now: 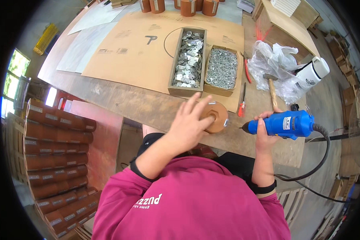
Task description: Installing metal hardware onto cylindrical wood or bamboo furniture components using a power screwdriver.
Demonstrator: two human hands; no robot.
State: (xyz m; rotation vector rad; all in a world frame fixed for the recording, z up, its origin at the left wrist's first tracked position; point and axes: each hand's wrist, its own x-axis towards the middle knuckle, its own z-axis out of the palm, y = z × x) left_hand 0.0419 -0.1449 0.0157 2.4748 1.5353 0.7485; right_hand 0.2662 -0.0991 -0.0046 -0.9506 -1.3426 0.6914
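Note:
My left hand [188, 126] lies over the left side of a round brown pot-like piece [218, 126] near the table's front edge. Its fingers are spread and stretched out, the thumb near the recessed middle. Small metal tabs show on the piece's rim. My right hand [265, 132] is closed round a blue electric screwdriver [286, 125], whose dark tip points left toward the brown piece, apart from it. A black cable runs from its back end. Beyond my hands stand a wooden box of flat metal tabs [188, 60] and a cardboard box of screws [222, 69].
A hammer [273, 94], a red-handled screwdriver [242, 106], a plastic bag [274, 60] and a white bottle [314, 72] lie to the right. Cardboard [128, 52] covers part of the table. More brown pots [188, 7] stand at the back; stacked ones [58, 148] are at left.

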